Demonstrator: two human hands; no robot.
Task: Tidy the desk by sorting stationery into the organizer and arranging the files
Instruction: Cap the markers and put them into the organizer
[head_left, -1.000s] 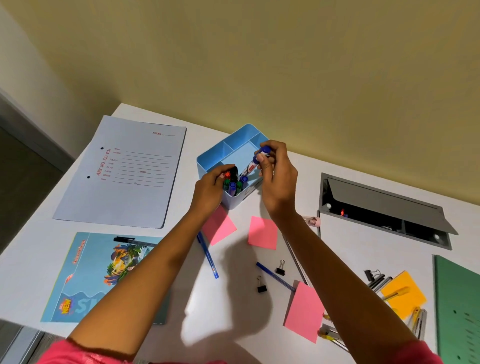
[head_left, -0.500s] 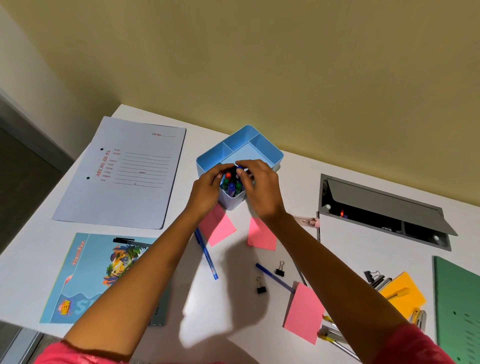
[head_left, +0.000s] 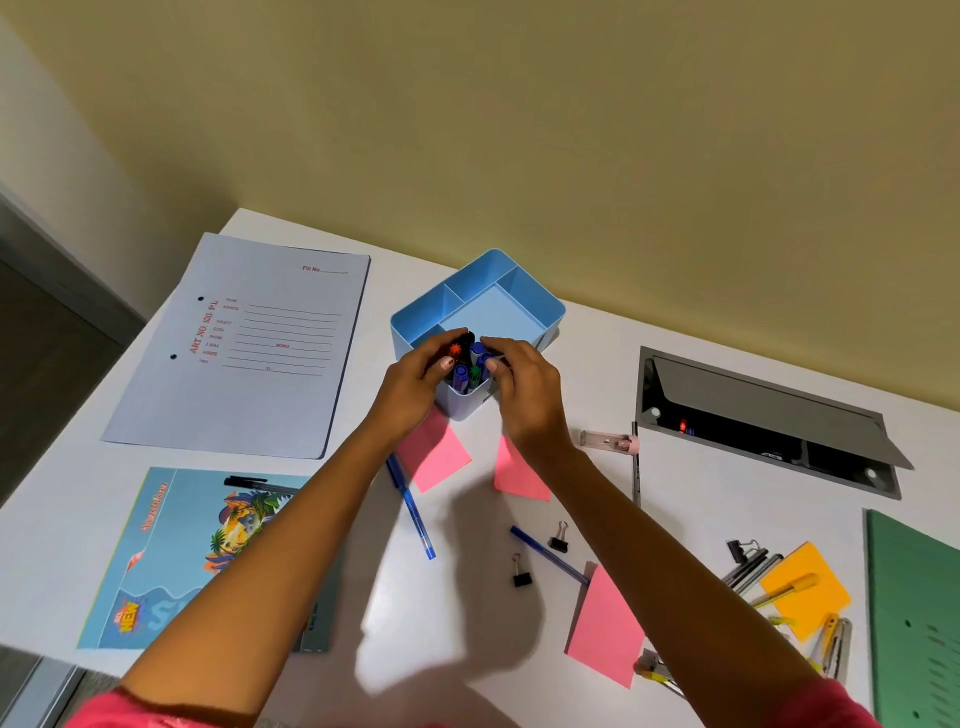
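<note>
The organizer (head_left: 535, 306) near the far edge of the white desk (head_left: 467, 649) was pale sky blue, and the markers (head_left: 461, 371) in it showed red, black, blue and green caps. Toward the far left corner lay a lavender file (head_left: 249, 395) printed with red lettering and ruled lines, and at the near left edge a notebook (head_left: 171, 561) had a turquoise cover with a bright tropical picture. The sticky notes (head_left: 605, 629) were pink, the pad (head_left: 805, 597) near the right edge orange, the green file (head_left: 914, 623) beside it dark, and the binder clips (head_left: 522, 574) black.

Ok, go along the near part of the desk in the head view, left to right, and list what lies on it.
Illustrated book → blue pen → black binder clip → pink sticky pad → orange sticky pad → green file.
</note>
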